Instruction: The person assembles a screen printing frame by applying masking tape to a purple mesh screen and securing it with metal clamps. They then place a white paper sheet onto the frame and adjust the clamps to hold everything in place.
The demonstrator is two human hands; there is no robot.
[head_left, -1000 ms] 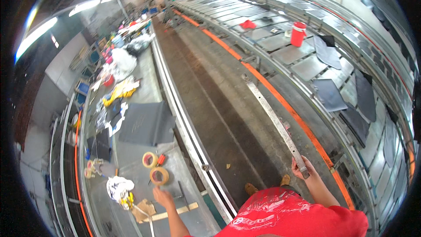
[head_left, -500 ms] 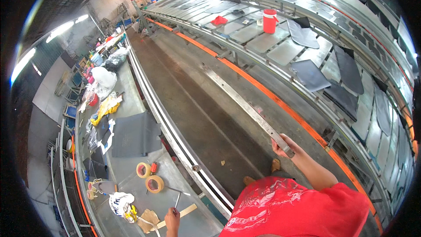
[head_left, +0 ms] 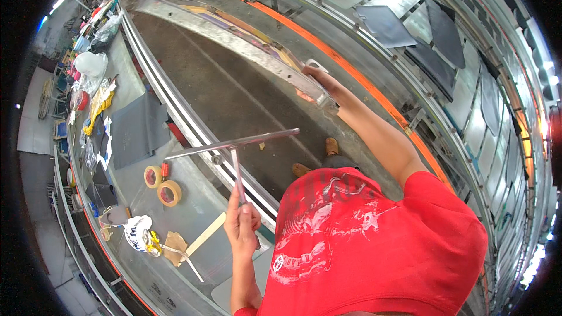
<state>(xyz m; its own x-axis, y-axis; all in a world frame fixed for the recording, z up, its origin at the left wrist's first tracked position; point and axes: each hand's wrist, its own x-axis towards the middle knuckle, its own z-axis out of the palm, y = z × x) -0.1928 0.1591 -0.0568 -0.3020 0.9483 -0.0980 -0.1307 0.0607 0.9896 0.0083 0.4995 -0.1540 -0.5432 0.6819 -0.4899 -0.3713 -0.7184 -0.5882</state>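
My left hand (head_left: 242, 219) grips the stem of a metal T-shaped tool (head_left: 233, 143), holding it upright so its long crossbar hangs level above the work surface. My right hand (head_left: 319, 80) is raised and closed on the near end of a long, flat metal strip (head_left: 234, 29) that stretches away toward the upper left. My red shirt (head_left: 374, 246) fills the lower right. My shoes (head_left: 316, 158) show on the dark floor (head_left: 234, 93) below.
A grey bench (head_left: 193, 216) at left carries two rolls of tape (head_left: 161, 184), a wooden stick (head_left: 205, 235), a crumpled rag (head_left: 139, 234), a dark grey sheet (head_left: 137, 129) and plastic bags (head_left: 91, 64). An orange rail (head_left: 351, 70) and framed panels (head_left: 380, 23) lie right.
My left hand came up off the bench with the T-shaped tool in it. My right hand swung the long strip higher and closer, its far end now pointing upper left.
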